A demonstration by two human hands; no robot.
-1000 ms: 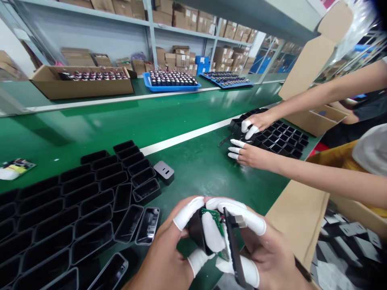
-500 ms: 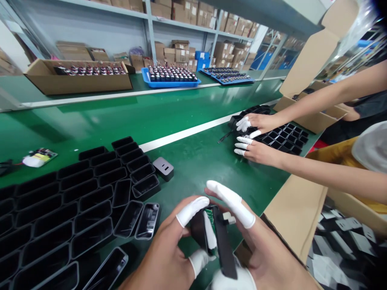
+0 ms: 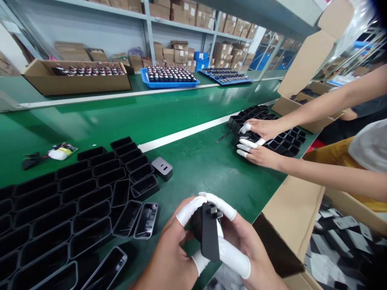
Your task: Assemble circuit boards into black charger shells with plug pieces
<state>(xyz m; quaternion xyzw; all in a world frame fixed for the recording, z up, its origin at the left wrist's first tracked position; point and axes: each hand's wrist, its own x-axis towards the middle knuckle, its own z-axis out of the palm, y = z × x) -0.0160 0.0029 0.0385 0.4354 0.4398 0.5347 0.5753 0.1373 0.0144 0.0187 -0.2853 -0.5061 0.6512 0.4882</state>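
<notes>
both hands (image 3: 211, 245) seemingly clasp charger (image 3: 208, 233) near carton edge (image 3: 290, 217).

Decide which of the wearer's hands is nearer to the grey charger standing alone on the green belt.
Left. The left hand lies just below the grey charger; the right hand sits farther right.

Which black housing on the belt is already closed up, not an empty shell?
The grey-black unit standing alone right of the shell rows; its front face shows two ports, while the others are open and hollow.

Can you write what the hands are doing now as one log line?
left hand: holds black charger | right hand: holds it too | black shells: left
</notes>
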